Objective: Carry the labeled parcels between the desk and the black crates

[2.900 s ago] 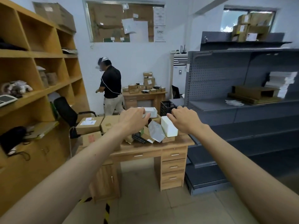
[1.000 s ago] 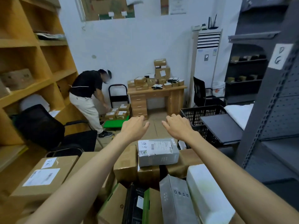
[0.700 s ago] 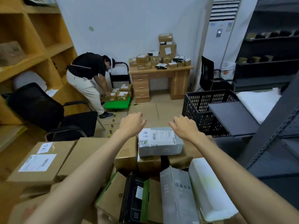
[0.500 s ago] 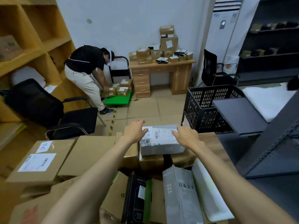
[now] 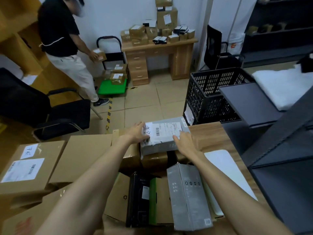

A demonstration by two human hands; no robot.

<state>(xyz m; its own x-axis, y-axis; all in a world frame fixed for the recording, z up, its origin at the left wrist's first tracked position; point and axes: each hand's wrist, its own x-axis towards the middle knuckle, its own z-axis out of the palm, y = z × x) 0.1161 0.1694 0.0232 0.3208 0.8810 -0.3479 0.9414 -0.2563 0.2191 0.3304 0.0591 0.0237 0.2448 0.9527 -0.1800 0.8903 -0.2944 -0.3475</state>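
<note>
Compared with half a second ago, both hands have dropped onto the grey plastic-wrapped parcel with a white printed label (image 5: 162, 134); before, they hovered just at its ends. The left hand (image 5: 138, 133) lies on its left end, fingers straight and spread across the wrap. The right hand (image 5: 183, 143) touches the near right corner, fingers loosely extended; whether the thumb hooks under the edge I cannot tell. The parcel rests atop brown cardboard boxes (image 5: 152, 160) at the far edge of the wooden desk (image 5: 213, 134), its wrap wrinkled, barcode and handwritten marks facing up. The black slotted plastic crate (image 5: 208, 97) stands on the floor just beyond.
</note>
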